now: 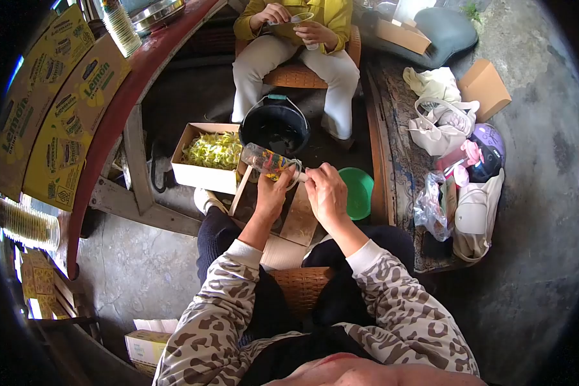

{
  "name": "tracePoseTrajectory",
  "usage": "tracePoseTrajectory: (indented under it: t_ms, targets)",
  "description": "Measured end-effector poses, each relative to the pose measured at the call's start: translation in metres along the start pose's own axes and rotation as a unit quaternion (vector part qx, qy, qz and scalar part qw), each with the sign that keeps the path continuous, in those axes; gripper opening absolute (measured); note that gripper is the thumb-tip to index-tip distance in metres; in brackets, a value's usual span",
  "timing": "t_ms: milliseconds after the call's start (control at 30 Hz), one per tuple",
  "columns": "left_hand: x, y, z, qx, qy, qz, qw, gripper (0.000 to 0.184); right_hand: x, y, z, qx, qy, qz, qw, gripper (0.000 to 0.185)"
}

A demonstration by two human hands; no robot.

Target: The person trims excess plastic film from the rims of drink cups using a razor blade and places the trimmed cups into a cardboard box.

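A clear plastic cup (261, 158) with a coloured print lies tilted on its side in front of me, its base toward the upper left. My left hand (275, 193) is closed around its rim end. At the same end, my right hand (327, 196) has its fingers pressed together, close to a small pale piece whose nature I cannot make out. Below the hands is a brown wooden board (300, 217). Just beyond the cup stands a black bucket (275, 128) with a teal grip on its handle.
A cardboard box (202, 179) holds yellow-green strips. A green basin (356, 193) sits to the right. Across from me, a seated person (296, 32) holds a clear cup. Bags (475, 219) lie on the right bench; lemon cartons (71, 116) and stacked cups (29, 224) are at left.
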State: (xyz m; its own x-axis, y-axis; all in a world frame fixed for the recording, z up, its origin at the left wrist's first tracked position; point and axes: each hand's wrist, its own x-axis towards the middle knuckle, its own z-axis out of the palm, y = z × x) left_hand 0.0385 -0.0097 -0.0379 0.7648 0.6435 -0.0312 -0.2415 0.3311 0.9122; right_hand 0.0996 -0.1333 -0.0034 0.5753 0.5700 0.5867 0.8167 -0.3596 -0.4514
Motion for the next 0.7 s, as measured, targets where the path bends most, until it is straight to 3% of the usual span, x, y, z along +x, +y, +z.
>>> tracePoseTrajectory:
  t_ms: [100, 167, 300, 367, 433, 500, 633, 700]
  targets:
    - [-0.001, -0.003, 0.001, -0.003, 0.005, 0.016, 1.0, 0.012, -0.001, 0.002, 0.0, -0.006, -0.001, 0.007, 1.0, 0.021]
    - [0.0, -0.006, -0.003, 0.011, -0.018, -0.008, 1.0, 0.024, -0.001, 0.001, -0.001, -0.032, -0.009, -0.002, 0.999, 0.018]
    - [-0.001, -0.005, -0.001, 0.014, -0.017, -0.013, 1.0, 0.018, 0.001, 0.004, -0.001, -0.048, -0.017, 0.002, 0.999, 0.016]
    - [-0.007, -0.006, 0.001, -0.015, -0.07, -0.041, 0.997, 0.026, 0.003, 0.018, 0.003, -0.078, -0.021, 0.027, 0.996, 0.014]
    - [-0.005, 0.0, -0.004, 0.005, -0.098, -0.042, 0.994, 0.033, 0.007, 0.024, 0.004, -0.062, -0.002, 0.038, 0.997, 0.013]
    - [-0.003, 0.005, -0.007, -0.059, -0.056, -0.041, 0.996, 0.036, 0.009, 0.028, 0.003, 0.051, 0.01, 0.105, 0.993, 0.011]
    - [0.002, 0.011, -0.014, -0.089, -0.063, -0.043, 0.993, 0.05, 0.012, 0.028, -0.007, 0.093, 0.027, 0.085, 0.992, 0.01]
    - [0.004, 0.006, -0.021, -0.107, -0.054, -0.049, 0.992, 0.048, 0.012, 0.02, -0.012, 0.108, 0.023, 0.09, 0.99, 0.011]
